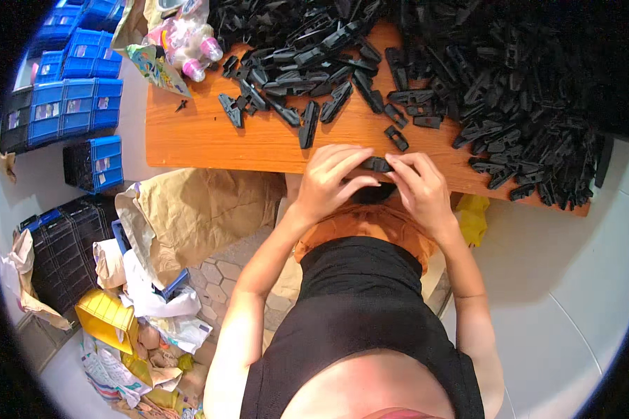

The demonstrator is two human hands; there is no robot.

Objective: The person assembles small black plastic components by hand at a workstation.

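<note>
At the table's front edge, a small black plastic part (378, 164) is held between my two hands. My left hand (330, 179) comes from the left, its curled fingers and thumb closed around the part's left end. From the other side, my right hand (421, 188) pinches the right end between thumb and fingers. The fingers hide part of the piece, so its full shape does not show. Just beyond my hands lie a small black block-like piece (396, 138) and a longer black plastic piece (309, 124).
Big heaps of black plastic parts (510, 91) cover the back and right of the wooden table (210, 143). Pink-capped bottles (192, 49) stand at its back left. Blue crates (70, 105), a brown paper sack (196, 216) and a yellow bin (108, 320) are to the left.
</note>
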